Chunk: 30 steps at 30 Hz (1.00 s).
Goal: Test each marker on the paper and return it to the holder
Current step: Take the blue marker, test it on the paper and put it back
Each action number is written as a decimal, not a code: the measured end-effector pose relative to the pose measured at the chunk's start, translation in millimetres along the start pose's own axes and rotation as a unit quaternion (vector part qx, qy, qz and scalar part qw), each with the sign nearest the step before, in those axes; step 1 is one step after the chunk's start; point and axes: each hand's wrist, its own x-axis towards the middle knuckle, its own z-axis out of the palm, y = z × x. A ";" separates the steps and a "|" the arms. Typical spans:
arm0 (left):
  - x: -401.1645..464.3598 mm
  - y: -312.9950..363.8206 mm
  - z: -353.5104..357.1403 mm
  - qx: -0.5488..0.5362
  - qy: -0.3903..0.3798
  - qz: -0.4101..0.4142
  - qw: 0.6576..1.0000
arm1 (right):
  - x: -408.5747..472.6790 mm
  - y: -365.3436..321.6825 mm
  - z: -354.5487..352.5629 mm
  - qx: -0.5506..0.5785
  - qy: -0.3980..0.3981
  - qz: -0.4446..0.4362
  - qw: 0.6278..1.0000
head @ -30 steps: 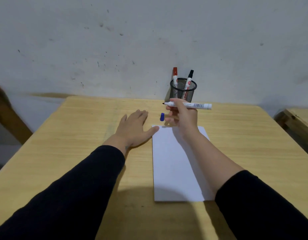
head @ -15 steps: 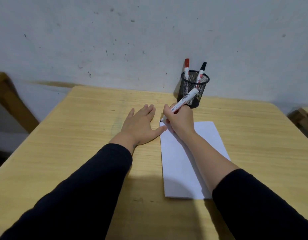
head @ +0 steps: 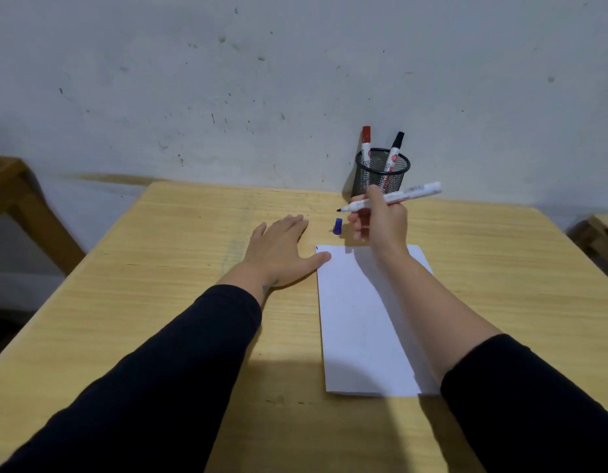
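The left hand (head: pixel 278 250) lies flat and empty on the table (head: pixel 159 285), thumb touching the paper's (head: pixel 360 319) left edge. A blue cap (head: pixel 337 226) stands just beyond the paper. The right hand (head: pixel 381 223) grips an uncapped marker (head: pixel 398 196) above the paper's far edge, tip pointing left. Behind it, the mesh holder (head: pixel 381 170) holds a red marker (head: pixel 365 145) and a black marker (head: pixel 394 150).

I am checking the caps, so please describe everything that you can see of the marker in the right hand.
The marker is a white plastic barrel with small printed text. It is uncapped, and its dark tip points left. The right hand grips it near the tip end and holds it almost level in the air, above the table's far side and in front of the mesh holder. Only the fingers touch it. A small blue cap stands apart on the table.
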 end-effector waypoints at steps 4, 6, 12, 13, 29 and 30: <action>15.3 16.9 -9.9 -0.049 0.090 0.039 0.994 | 12.7 -17.0 -18.9 0.045 -0.019 0.025 0.998; 24.4 30.1 -12.8 -0.067 0.093 0.070 0.991 | 16.5 -14.4 -28.1 0.039 -0.016 0.034 0.999; 44.0 46.0 -8.5 -0.053 0.047 0.047 0.996 | 11.9 -9.3 -47.4 0.071 -0.010 0.027 0.997; 43.9 46.8 -8.7 -0.132 0.065 0.027 0.989 | 10.7 -10.2 -49.1 0.085 -0.009 0.029 0.996; 16.4 64.2 -49.1 -0.622 0.080 -0.005 0.779 | -14.3 -43.0 -38.1 0.145 -0.101 -0.001 0.984; 15.3 63.7 -50.2 -0.614 0.081 -0.004 0.785 | -15.9 -43.8 -38.1 0.143 -0.108 0.004 0.984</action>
